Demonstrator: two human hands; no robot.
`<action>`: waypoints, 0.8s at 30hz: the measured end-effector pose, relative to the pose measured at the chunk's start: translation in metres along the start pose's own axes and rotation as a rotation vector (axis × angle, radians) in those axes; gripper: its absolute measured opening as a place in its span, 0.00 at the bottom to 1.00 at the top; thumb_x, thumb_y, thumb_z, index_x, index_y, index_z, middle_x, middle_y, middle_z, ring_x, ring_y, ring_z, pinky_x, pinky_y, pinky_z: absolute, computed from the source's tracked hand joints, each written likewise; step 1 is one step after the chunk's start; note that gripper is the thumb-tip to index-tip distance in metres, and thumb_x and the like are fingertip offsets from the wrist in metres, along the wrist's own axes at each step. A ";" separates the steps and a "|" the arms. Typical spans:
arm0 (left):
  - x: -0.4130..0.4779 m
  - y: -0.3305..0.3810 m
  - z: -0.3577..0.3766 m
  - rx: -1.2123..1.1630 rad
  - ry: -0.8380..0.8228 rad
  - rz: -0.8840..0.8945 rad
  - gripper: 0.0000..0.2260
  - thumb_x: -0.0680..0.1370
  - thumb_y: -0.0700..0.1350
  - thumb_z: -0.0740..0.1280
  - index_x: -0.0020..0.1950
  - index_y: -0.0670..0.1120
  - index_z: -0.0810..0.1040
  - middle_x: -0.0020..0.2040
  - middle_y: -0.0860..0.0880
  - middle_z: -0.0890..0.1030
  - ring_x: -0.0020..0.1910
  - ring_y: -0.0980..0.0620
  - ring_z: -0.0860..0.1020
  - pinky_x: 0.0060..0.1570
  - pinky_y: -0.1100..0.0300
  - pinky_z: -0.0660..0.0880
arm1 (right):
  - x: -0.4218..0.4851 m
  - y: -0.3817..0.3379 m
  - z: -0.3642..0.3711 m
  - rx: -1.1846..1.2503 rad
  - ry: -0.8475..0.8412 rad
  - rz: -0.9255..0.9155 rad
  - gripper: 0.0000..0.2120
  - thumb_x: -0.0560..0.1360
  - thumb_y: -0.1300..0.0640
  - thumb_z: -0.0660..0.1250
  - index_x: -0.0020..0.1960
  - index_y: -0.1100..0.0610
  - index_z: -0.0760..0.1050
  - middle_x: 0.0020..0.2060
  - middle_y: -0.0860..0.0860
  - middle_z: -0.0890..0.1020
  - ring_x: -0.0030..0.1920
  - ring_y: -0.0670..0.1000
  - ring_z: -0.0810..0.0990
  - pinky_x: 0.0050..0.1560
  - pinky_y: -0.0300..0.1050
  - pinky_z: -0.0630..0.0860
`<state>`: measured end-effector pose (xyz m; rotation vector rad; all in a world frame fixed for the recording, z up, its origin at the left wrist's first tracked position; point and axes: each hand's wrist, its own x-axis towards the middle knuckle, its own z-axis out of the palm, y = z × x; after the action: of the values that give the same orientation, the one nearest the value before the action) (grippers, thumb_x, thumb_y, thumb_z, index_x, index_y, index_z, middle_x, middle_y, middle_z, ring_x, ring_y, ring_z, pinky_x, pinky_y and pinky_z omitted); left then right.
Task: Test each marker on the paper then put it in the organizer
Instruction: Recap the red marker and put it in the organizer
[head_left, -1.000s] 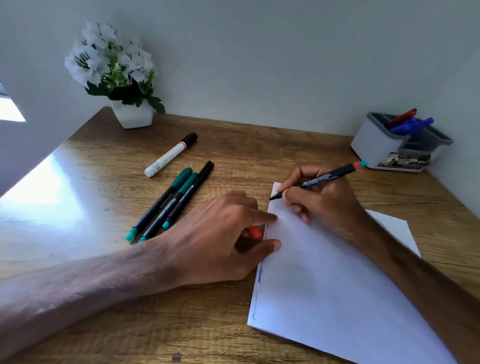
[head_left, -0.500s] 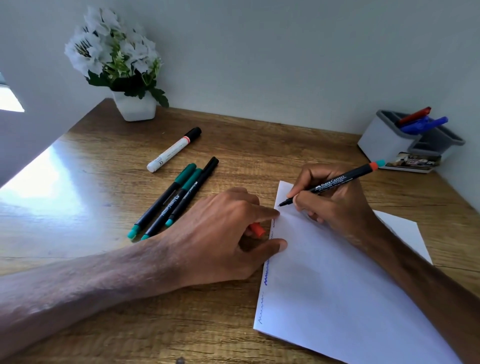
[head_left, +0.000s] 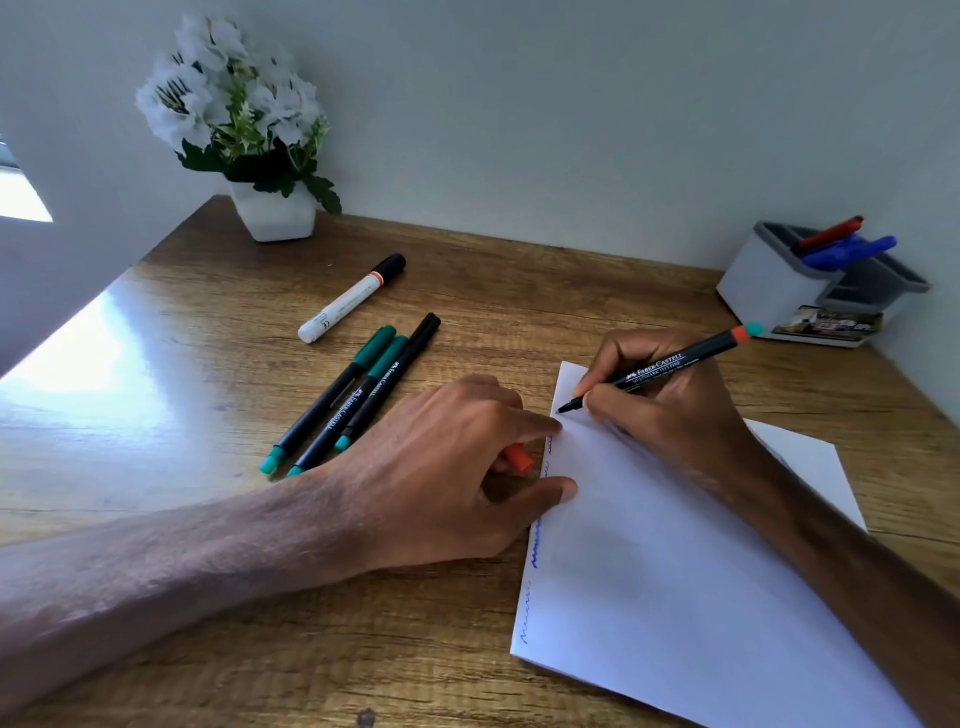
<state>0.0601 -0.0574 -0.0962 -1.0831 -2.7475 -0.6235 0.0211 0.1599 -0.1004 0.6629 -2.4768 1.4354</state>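
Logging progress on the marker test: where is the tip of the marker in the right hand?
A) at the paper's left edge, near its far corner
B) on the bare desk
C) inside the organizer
A: the right hand holds the marker with its tip at the left edge of the paper.

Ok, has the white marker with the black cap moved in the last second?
No. The white marker lies just as before, at the same angle and the same gap to the flower pot and the three markers beside it; only the view shifted.

Home desk corner, wooden desk (head_left: 208, 364), potted white flowers (head_left: 234, 114), grey pen organizer (head_left: 769, 291), plain wall
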 end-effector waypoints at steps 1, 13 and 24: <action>0.000 0.000 0.000 0.004 -0.001 0.000 0.26 0.79 0.68 0.62 0.72 0.56 0.76 0.38 0.64 0.69 0.41 0.68 0.68 0.36 0.72 0.61 | 0.000 0.000 0.000 -0.002 -0.001 0.004 0.04 0.66 0.65 0.69 0.35 0.65 0.81 0.30 0.52 0.82 0.30 0.43 0.76 0.33 0.34 0.71; 0.001 0.000 0.000 0.010 -0.018 0.002 0.27 0.79 0.67 0.62 0.73 0.56 0.75 0.38 0.65 0.66 0.40 0.69 0.67 0.37 0.72 0.61 | 0.001 -0.001 -0.001 -0.013 0.016 0.017 0.03 0.67 0.65 0.71 0.35 0.64 0.82 0.31 0.51 0.83 0.31 0.43 0.78 0.33 0.35 0.72; 0.000 0.000 0.001 -0.007 -0.007 0.010 0.27 0.79 0.67 0.62 0.74 0.56 0.74 0.38 0.65 0.67 0.40 0.69 0.67 0.37 0.73 0.62 | 0.001 0.001 0.000 0.011 0.046 0.024 0.03 0.68 0.66 0.71 0.37 0.66 0.82 0.28 0.46 0.81 0.27 0.42 0.78 0.30 0.30 0.70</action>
<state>0.0598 -0.0568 -0.0970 -1.1013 -2.7465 -0.6291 0.0200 0.1601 -0.1006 0.5981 -2.4516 1.4568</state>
